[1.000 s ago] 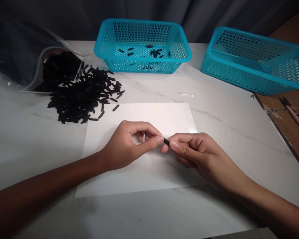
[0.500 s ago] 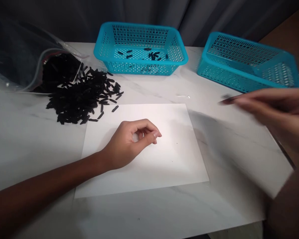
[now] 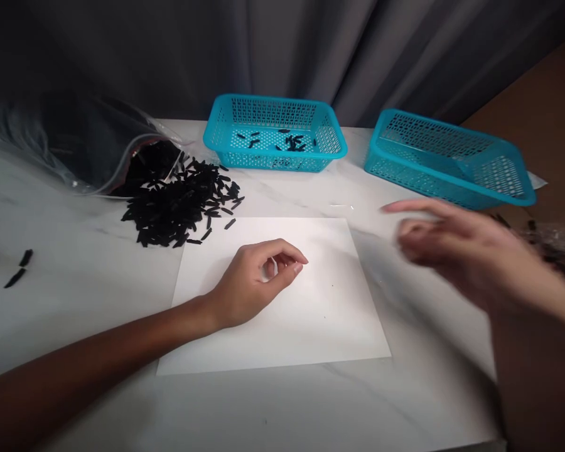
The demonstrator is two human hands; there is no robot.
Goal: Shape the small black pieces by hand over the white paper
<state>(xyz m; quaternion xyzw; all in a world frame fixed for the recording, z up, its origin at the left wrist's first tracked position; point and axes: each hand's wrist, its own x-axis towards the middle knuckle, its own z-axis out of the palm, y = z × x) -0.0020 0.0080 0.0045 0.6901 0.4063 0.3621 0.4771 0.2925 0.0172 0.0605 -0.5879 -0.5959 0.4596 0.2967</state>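
Left hand (image 3: pixel 263 279): positioned over the white sheet (image 3: pixel 339 339), palm side turned inward, fingers curved. Thumb and index finger form a ring with their tips together; no piece is visible between them. Right hand (image 3: pixel 471 257): well apart from the left, above the marbled tabletop (image 3: pixel 245 408) in front of the right-hand turquoise basket (image 3: pixel 424 181). Its index finger is extended, the other fingers curled — motion blur prevents telling whether it has hold of anything.

Main stock of black strips (image 3: pixel 176 210): heaped on the tabletop beyond the left forearm, at the mouth of a clear zip bag (image 3: pixel 75 141) lying on its side. More black material is visible just inside the bag's mouth. A few strips at the heap's near edge reach the far left corner of the sheet; one single strip (image 3: pixel 230 223) lies slightly apart there.

Middle turquoise basket (image 3: pixel 273 161): upright behind the sheet, with a small number of scattered strips (image 3: pixel 295 143) on its perforated floor, most of them grouped toward its right side.

Far left of the tabletop: two separate black strips (image 3: pixel 20 269), near each other. Sheet surface: two tiny dark specks. Rear: a dark grey curtain (image 3: pixel 282 50) behind the baskets.
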